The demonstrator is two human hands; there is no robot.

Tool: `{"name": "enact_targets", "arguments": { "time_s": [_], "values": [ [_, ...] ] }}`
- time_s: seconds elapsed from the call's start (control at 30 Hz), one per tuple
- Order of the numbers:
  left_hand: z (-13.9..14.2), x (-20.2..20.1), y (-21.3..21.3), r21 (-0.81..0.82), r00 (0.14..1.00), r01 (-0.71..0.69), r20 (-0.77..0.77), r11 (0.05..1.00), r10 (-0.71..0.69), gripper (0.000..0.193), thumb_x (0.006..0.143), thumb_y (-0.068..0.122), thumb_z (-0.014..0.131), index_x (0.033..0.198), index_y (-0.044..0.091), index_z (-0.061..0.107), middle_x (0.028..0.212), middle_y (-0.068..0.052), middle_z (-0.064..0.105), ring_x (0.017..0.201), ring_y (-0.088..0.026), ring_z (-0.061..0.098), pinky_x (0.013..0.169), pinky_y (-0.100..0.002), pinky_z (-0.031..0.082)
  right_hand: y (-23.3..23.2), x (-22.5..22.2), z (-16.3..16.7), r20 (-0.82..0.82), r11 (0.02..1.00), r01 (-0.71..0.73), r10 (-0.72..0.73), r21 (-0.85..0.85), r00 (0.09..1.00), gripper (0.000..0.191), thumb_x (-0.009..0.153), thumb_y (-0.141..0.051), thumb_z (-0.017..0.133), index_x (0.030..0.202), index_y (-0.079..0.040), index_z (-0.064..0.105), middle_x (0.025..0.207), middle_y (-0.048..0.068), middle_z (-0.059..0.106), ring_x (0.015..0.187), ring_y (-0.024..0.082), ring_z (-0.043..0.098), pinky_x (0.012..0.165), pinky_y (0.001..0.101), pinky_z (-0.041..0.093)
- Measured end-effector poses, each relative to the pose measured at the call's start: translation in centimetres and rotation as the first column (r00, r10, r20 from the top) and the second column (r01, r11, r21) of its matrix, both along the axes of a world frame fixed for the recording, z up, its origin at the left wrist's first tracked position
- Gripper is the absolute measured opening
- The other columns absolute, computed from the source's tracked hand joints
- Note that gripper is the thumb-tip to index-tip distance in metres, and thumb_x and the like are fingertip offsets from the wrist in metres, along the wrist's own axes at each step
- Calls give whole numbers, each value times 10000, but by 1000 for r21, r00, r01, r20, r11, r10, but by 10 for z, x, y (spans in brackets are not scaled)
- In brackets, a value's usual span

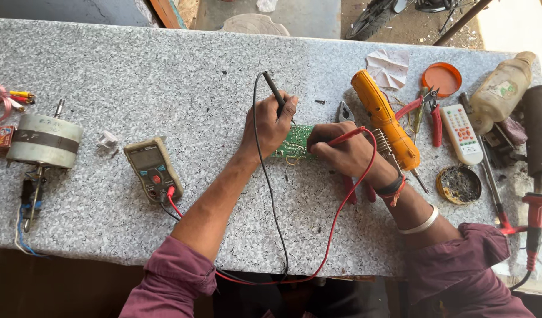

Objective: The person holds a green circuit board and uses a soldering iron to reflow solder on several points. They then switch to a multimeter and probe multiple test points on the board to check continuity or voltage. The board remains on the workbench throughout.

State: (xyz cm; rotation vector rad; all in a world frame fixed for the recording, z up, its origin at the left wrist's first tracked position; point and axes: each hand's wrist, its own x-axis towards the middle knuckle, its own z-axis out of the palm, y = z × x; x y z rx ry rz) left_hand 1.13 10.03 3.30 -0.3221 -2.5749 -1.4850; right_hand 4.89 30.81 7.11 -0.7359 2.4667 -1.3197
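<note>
Speckled bench (165,65) mid-span: my left hand (270,126) pinches the black probe (274,93), right hand (341,154) the red probe (346,137), on the green board (296,141); I judge a slipping tip could bridge 2 joints.

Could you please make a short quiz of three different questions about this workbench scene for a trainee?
1. True or false: the left hand holds the black probe.
2. Which colour is the probe in the right hand: A red, B blue, C green?
3. What do both probes touch?

Key: 1 true. 2 A. 3 the green circuit board; the multimeter lies to its left on the table.
</note>
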Motion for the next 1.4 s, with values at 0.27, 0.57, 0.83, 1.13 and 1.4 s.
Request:
{"name": "enact_targets", "arguments": {
  "time_s": [0.27, 0.57, 0.83, 1.13, 1.4],
  "values": [
    [-11, -2, 0, -8, 999, -21, -41, 1000, 20, 323, 1041, 314, 583, 875, 54, 678, 632, -82, 649, 550, -200, 653, 529, -388, 488, 6, 1, -2, -16, 1000, -6, 6, 11, 1000, 238, 822, -164, 602, 954, -8, 725, 717, 120, 709, 631, 175, 682, 625, 363, 557],
    [-32, 2, 3, -42, 999, 13, -37, 999, -15, 262, 1087, 221, 605, 950, 6, 664, 708, -88, 597, 656, -187, 531, 629, -362, 459, 27, 11, -34, -148, 955, -98, 58, -281, 987, 193, 911, -227, 650, 904, -36, 620, 747, 123, 606, 684, 169, 571, 672, 375, 524],
    [-44, 7, 3, -92, 1000, -2, -23, 996, 0, 340, 1188, 222, 611, 982, -39, 680, 736, -104, 664, 644, -162, 627, 659, -323, 493, 22, 11, -52, -273, 989, -33, -7, -141, 962, 259, 853, -333, 633, 879, -75, 652, 765, 159, 676, 733, 367, 657, 658, 468, 509],
    [-52, 3, 1, -17, 999, 31, -8, 999, -31, 382, 1230, 222, 611, 975, -57, 663, 734, -99, 652, 628, -137, 616, 618, -274, 486, 22, 10, -53, -218, 992, -24, -3, -124, 976, 282, 847, -353, 600, 952, -114, 708, 799, 149, 721, 778, 346, 706, 689, 458, 543],
    [-78, -17, -8, -9, 999, 46, 22, 999, -46, 428, 1206, 274, 556, 976, -80, 626, 735, -155, 638, 629, -174, 611, 617, -292, 498, 21, 5, -64, -252, 988, -44, 5, -149, 968, 282, 863, -366, 592, 890, -100, 681, 784, 133, 720, 773, 344, 704, 696, 454, 547]
  ]
}}
